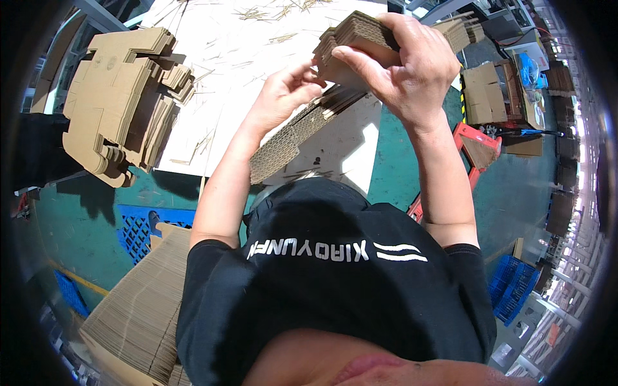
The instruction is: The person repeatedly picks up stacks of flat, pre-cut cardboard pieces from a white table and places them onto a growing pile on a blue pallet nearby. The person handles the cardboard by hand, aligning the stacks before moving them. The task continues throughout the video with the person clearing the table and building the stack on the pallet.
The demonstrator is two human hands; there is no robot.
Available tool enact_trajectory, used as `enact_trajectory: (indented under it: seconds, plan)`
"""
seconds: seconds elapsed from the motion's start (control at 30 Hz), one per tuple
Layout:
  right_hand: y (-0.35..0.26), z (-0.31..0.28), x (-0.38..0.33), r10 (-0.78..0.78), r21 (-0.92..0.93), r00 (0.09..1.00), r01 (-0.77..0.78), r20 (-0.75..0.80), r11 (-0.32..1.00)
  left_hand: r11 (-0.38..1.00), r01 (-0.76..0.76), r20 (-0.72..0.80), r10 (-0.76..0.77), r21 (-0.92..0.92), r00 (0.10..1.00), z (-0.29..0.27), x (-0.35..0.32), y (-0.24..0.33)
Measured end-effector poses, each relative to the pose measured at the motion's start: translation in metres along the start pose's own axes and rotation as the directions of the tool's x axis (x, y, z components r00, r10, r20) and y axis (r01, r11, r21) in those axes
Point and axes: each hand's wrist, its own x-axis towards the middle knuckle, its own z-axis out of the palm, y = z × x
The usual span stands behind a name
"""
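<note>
A thick bundle of cut corrugated cardboard pieces [351,45] is raised over the white table. My right hand [418,67] grips its right end, with the thumb across the near face and the fingers over the far side. My left hand [283,96] is at the bundle's left end, its fingers loosely curled and apart. Its fingertips are close to the cardboard edge; whether they touch it I cannot tell. Below both hands, a long row of cardboard pieces [277,154] lies on the table with its fluted edges up, running diagonally to the near edge.
Thin cardboard scraps [280,38] litter the white table [225,90]. At left is a stack of larger cut cardboard sheets [106,96]. A tall cardboard stack [138,302] stands lower left, near a blue plastic pallet [135,231]. Right of the table is a red metal frame [467,151].
</note>
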Motion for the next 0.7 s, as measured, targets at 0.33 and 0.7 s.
enact_trajectory:
  seconds: [0.33, 0.7]
  plan:
    - [0.007, 0.001, -0.003, -0.032, 0.014, 0.998, 0.033, -0.047, 0.999, 0.981, -0.191, -0.363, 0.187, 0.023, 0.913, -0.028, 0.011, -0.026]
    - [-0.014, 0.028, 0.021, 0.010, -0.085, 0.997, -0.016, -0.070, 0.996, -0.102, -0.323, 0.231, 0.890, 0.941, 0.393, -0.020, -0.066, 0.092]
